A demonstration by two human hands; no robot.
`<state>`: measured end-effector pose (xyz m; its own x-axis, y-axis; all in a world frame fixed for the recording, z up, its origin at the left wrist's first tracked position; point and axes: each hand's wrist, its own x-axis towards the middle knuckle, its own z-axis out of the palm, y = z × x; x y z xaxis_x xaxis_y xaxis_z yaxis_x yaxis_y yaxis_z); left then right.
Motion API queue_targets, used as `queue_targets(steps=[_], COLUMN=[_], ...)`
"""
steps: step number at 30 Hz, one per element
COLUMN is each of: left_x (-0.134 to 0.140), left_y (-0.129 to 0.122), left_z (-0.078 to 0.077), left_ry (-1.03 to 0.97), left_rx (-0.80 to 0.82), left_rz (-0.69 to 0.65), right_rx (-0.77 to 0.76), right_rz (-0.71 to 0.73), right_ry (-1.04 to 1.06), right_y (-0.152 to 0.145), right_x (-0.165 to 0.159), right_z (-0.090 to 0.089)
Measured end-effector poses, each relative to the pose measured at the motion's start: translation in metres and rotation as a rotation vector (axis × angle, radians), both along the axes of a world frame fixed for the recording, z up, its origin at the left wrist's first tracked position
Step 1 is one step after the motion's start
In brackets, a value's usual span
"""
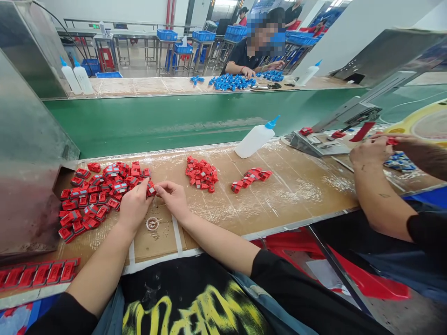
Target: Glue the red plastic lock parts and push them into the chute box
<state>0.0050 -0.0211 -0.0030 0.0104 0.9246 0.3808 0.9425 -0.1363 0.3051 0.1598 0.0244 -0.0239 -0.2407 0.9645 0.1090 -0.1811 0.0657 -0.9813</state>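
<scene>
My left hand [135, 204] is closed on a small red plastic part [151, 189], just right of the big heap. My right hand [172, 197] pinches the same part from the other side, thumb and forefinger together. To the left lies a heap of red plastic parts [92, 197], some with grey faces. Two smaller groups of red parts sit farther right: a pile [201, 173] and a short row [250, 178]. Below my hands, a small clear round dish [152, 224] rests on the worktop, with tiny pieces beside it that I cannot make out.
A white squeeze bottle [254, 141] with a blue tip stands behind the piles. At right, a co-worker's hands [375, 149] hold a red part by a metal press [324, 142]. A metal housing [28, 163] bounds the left. Beyond the green belt [157, 116], another person handles blue parts [232, 82].
</scene>
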Motion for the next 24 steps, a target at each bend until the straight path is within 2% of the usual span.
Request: queue_targets(steps=[5,9,12,15,18,21,24], left_x=[0.002,-0.002,-0.004,-0.003,0.0,0.004,0.005], left_y=[-0.002,0.0,0.0,-0.001,0.0,0.005,0.011], left_z=[0.001,0.0,0.005,0.014,0.018,0.015,0.008], left_ry=[-0.045,-0.016,-0.09,-0.303,-0.66,-0.983,-1.129], left_rx=[0.027,0.0,0.02,0.037,-0.046,-0.092,-0.097], left_rz=[-0.044,-0.008,-0.041,-0.151,-0.268,-0.318,-0.323], right_rx=[-0.062,-0.07,-0.063,0.03,0.079,0.043,-0.021], right_rz=[-0.049,0.003,0.093,0.199,0.367,0.493,0.554], right_ry=[0.087,0.114,0.14,0.205,0.195,0.192,0.268], right_y=[-0.007,-0.008,0.002,0.015,0.024,0.026,0.024], right_x=[-0.003,-0.008,-0.006,0.003,0.013,0.015,0.012], right_z=[0.002,-0.004,-0.004,0.003,0.01,0.01,0.007])
